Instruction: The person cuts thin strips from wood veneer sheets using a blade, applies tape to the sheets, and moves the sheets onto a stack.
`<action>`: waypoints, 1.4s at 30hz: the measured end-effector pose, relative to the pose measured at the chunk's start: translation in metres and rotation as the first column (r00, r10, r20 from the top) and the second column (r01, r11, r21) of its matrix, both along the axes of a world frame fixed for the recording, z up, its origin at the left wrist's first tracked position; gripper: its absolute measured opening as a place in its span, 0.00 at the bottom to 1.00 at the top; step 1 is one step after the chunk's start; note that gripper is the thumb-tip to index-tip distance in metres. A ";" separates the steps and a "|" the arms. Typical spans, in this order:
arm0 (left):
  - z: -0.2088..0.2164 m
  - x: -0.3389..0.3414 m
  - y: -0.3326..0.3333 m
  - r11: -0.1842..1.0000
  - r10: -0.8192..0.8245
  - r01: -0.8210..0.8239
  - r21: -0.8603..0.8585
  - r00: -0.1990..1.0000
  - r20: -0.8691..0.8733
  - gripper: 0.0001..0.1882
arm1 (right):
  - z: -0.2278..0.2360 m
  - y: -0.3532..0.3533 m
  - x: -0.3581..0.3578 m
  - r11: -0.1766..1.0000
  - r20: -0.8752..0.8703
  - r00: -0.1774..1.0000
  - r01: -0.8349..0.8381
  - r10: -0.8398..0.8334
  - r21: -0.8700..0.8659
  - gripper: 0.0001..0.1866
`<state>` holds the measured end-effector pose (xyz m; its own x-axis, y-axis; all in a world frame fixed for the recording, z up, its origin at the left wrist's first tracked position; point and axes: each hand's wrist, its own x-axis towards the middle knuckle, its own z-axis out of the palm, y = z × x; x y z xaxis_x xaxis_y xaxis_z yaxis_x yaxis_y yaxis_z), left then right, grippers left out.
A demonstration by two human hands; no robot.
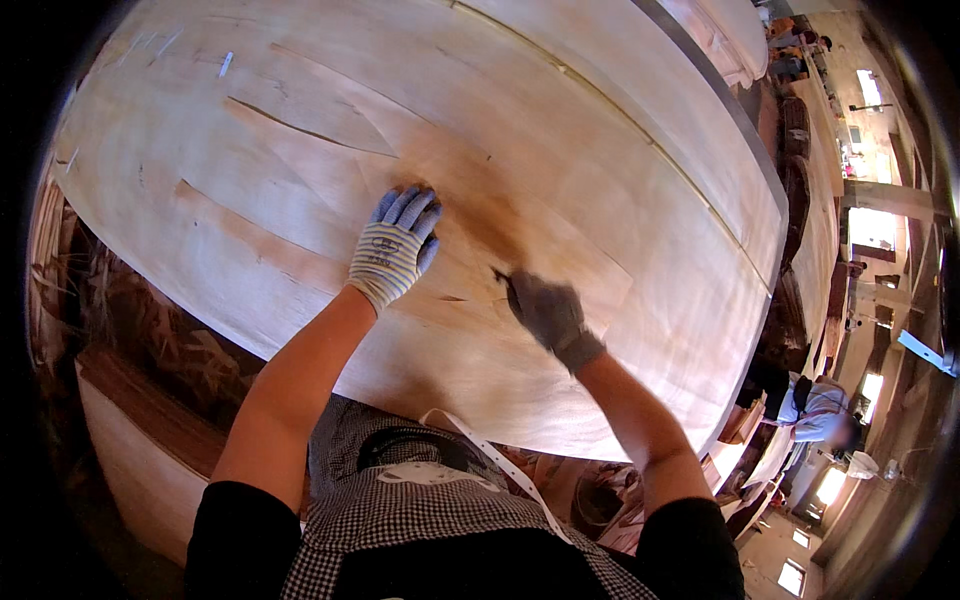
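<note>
A broad sheet of pale wood veneer lies in front of me, with darker strips and long splits in it. My left hand, in a striped glove with blue-grey fingers, rests on the sheet with its fingers stretched out. To its right and nearer to me is my right hand, in a dark grey glove, closed and slightly blurred. A small dark tool pokes out of its fingers at the veneer's surface; its exact kind is hidden. Beyond the left hand runs a dark, open split.
A pale yellowish strip crosses the sheet's far side. Torn veneer scraps lie below at the left, beside a stack of wood sheets. A white strap hangs by my apron. Another person is at the far right.
</note>
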<state>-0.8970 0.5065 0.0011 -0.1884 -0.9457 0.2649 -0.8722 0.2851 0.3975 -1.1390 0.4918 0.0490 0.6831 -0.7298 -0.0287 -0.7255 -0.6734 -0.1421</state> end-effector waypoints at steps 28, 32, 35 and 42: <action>-0.007 0.081 -0.047 0.987 0.162 -0.154 0.049 0.945 -0.285 0.33 | -0.027 -0.122 0.164 0.921 -0.041 0.922 -0.383 0.386 0.073 0.09; -0.014 0.091 -0.049 0.999 0.049 -0.051 -0.016 0.993 -0.107 0.32 | -0.031 -0.128 0.171 0.876 -0.086 0.881 -0.472 0.465 -0.101 0.08; -0.005 0.083 -0.053 0.998 0.051 -0.049 0.041 0.998 -0.038 0.29 | -0.020 -0.144 0.142 0.910 0.007 0.910 -0.413 0.414 -0.035 0.09; 0.002 0.027 -0.079 0.996 0.093 -0.090 0.023 0.975 -0.202 0.27 | -0.007 -0.156 0.122 0.948 0.015 0.951 -0.308 0.308 0.086 0.11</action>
<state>-0.8698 0.4277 0.0028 -0.0445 -0.9602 0.2757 -0.7951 0.2011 0.5722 -1.0167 0.3357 0.0425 0.8741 -0.4790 -0.0812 -0.4848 -0.8491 -0.2100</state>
